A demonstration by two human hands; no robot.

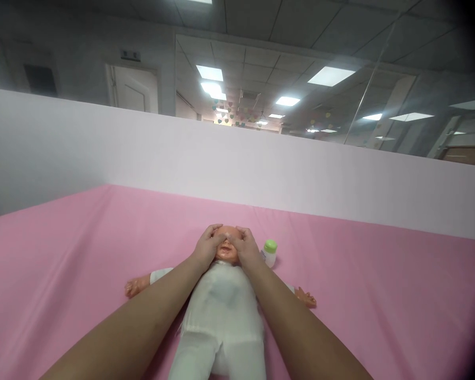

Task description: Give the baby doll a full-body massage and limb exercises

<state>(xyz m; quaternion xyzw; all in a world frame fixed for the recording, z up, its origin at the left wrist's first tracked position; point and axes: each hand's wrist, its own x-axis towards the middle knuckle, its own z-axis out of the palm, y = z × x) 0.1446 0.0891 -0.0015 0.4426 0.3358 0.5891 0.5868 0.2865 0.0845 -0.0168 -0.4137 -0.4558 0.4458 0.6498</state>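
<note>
The left hand [206,249] and right hand [248,249] cup the head of the doll [222,303], thumbs spread from the other fingers and lying over its eyes. The doll lies face up on the smooth pink counter [364,274], head toward the far edge. A green-capped bottle [269,254] is near the right hand. Two arms [142,311] partly hide the doll's soft white sleeves.

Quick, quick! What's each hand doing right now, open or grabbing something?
Left hand: open, cupped against one side of the doll's head.
Right hand: open, cupped against the other side.
</note>
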